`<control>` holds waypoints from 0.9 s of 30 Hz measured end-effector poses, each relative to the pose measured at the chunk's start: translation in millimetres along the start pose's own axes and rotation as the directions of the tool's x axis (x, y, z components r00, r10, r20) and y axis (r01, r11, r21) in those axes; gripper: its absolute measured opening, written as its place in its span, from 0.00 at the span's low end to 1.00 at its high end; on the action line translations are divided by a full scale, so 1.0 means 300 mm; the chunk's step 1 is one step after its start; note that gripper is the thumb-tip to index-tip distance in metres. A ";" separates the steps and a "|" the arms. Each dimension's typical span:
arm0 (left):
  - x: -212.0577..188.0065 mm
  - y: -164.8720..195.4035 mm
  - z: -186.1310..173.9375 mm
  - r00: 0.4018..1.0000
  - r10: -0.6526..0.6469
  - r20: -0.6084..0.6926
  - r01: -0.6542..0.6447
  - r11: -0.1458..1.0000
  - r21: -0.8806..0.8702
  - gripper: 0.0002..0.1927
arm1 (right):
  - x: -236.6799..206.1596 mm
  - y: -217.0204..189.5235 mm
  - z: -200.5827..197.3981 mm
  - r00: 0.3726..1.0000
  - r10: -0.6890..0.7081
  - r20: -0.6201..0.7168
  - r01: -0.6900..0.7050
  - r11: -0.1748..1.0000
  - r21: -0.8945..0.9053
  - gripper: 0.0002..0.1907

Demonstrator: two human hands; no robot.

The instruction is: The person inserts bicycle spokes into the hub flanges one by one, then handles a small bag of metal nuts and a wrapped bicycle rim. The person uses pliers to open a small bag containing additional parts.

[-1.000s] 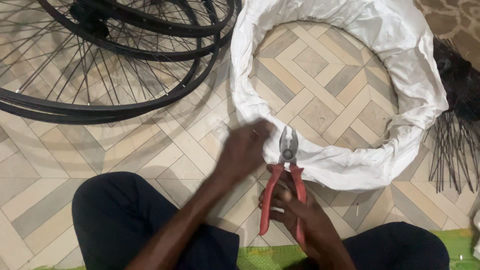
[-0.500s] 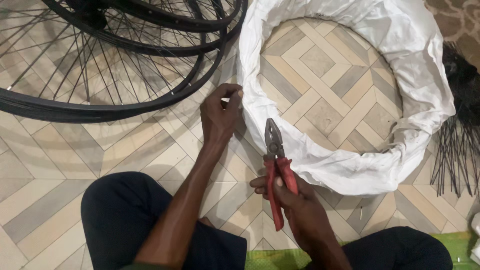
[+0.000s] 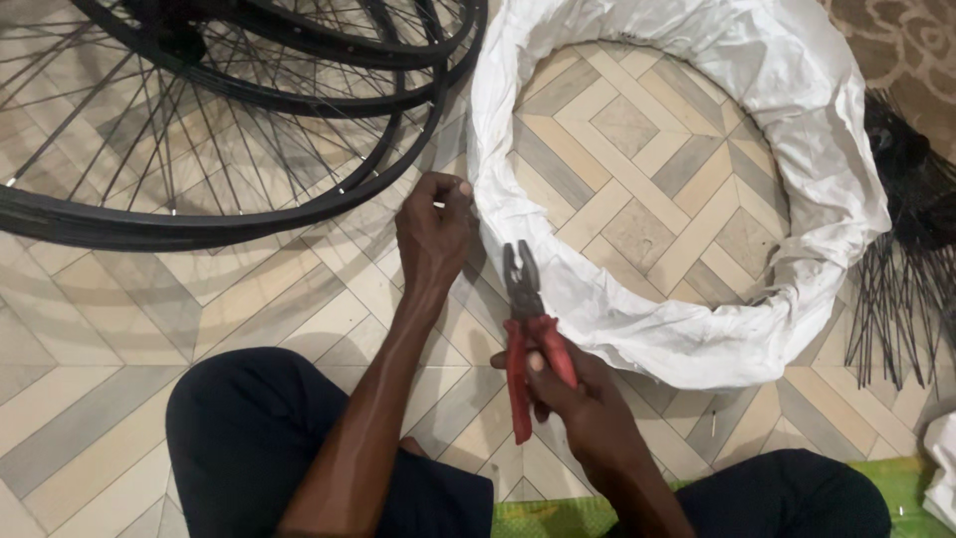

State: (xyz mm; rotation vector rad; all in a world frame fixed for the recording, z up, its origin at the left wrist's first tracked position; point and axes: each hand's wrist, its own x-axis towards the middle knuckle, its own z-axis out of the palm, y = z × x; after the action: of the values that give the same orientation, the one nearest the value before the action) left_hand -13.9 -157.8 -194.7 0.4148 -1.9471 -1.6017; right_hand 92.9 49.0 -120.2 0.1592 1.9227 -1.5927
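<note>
Knees: I see my two legs in dark trousers (image 3: 269, 438) at the bottom of the view, folded on the patterned tile floor (image 3: 119, 329), with a strip of green mat (image 3: 558, 516) just under them.
Right hand: my right hand (image 3: 583, 399) sits between the knees, fingers clamped round the red handles of the pliers (image 3: 526, 329).
Pliers: I hold them pointing away from me; the grey metal nose looks shut and lies against the near-left edge of the white-wrapped ring. I cannot tell if it grips the wrapping.
Left hand: my left hand (image 3: 433, 234) is further out, left of the pliers, with thumb and fingertips pinched together at the ring's left edge. What they pinch is too small for me to tell.
White-wrapped ring: the white-wrapped ring (image 3: 697, 339) lies flat on the floor ahead and to my right, bare tiles showing through its middle.
Black wheels: the black spoked wheels (image 3: 229, 130) are stacked at far left, their rims just beside the left hand.
Loose spokes: a bundle of dark loose spokes (image 3: 901, 289) lies at the far right, just outside the ring.
</note>
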 end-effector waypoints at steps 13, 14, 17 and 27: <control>0.014 0.022 -0.013 0.987 -0.163 0.012 0.163 0.987 0.009 0.10 | 0.105 -0.103 0.085 0.993 0.110 -0.032 -0.106 0.990 0.096 0.33; 0.015 0.022 -0.013 0.987 -0.157 0.010 0.157 0.988 0.004 0.10 | 0.112 -0.107 0.088 0.992 0.123 -0.041 -0.118 0.988 0.100 0.33; 0.016 0.017 -0.012 0.987 -0.159 0.009 0.159 0.987 -0.024 0.09 | 0.135 -0.118 0.099 0.993 0.111 -0.037 -0.107 0.989 0.102 0.33; 0.019 0.002 -0.009 0.995 -0.092 -0.032 0.091 0.995 -0.037 0.07 | 0.213 -0.137 0.135 0.996 0.083 0.013 -0.084 0.992 0.091 0.33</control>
State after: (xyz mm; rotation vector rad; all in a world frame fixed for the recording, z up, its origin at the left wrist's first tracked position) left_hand -16.7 -162.9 -192.5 0.5198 -1.8959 -1.6730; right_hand 38.4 -17.6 -122.4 0.2666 1.8136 -1.6233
